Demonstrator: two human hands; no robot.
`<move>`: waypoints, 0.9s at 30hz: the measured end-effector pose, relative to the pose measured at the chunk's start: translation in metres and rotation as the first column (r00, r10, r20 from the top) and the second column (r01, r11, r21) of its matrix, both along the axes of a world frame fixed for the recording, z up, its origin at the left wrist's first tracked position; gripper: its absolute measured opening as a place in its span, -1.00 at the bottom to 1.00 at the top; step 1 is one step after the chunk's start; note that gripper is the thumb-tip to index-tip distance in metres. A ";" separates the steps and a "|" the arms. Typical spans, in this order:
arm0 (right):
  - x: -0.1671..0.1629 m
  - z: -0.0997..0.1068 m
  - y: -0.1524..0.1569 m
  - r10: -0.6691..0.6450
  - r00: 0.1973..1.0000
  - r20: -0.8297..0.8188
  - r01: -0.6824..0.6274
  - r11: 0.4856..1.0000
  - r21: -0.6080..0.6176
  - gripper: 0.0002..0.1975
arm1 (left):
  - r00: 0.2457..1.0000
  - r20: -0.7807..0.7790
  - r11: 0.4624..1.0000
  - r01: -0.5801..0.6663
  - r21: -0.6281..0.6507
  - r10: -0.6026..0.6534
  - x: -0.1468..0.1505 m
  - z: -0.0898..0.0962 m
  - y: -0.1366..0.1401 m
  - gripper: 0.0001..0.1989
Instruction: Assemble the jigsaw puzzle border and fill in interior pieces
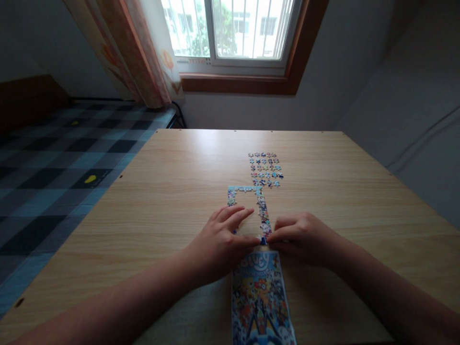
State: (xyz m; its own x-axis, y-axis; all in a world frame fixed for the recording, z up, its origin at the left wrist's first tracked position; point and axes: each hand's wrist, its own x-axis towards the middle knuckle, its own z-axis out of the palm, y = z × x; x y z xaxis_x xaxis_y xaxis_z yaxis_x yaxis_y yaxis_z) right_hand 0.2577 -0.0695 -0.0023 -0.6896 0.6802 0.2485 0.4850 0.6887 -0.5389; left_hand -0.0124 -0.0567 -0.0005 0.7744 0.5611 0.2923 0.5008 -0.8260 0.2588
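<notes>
A jigsaw border (pixel 264 212) lies on the wooden table, its top and right sides in plain view. My left hand (pixel 226 235) reaches across the left and lower part of the border and hides some of it. Its fingers are spread, and the thumb tip touches a dark blue puzzle piece (pixel 263 240) at the lower right corner. From the other side, my right hand (pixel 302 237) has its fingers closed at that piece's right edge. Just below lies a picture sheet or box lid (pixel 260 297) marked "BLUEY", partly under my left hand.
Loose puzzle pieces (pixel 265 167) lie in rows beyond the border, slightly to the right. The wooden table (pixel 172 187) has small dark holes along its edges. A bed with a checked cover (pixel 104 139) stands to the left; a curtain (pixel 140 52) hangs by the window (pixel 247 28).
</notes>
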 end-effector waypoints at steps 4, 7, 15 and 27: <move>-0.001 0.000 0.000 -0.005 1.000 -0.001 0.005 1.000 0.000 -0.85 | 1.000 -0.008 1.000 -0.012 0.018 0.012 0.002 -0.002 -0.003 -0.79; -0.002 0.000 0.001 -0.005 1.000 -0.001 0.005 1.000 0.002 -0.86 | 1.000 0.006 0.999 -0.011 0.040 0.011 0.003 -0.003 -0.004 -0.78; 0.004 0.007 0.001 -0.114 0.979 -0.168 0.125 0.991 0.056 -0.86 | 0.969 0.222 0.987 -0.134 0.085 0.112 -0.011 0.014 0.009 -0.76; 0.013 0.003 0.018 -0.342 0.923 -0.175 0.373 0.908 0.192 -0.85 | 0.897 -0.187 0.900 -0.424 -0.101 0.401 -0.048 -0.006 0.065 -0.28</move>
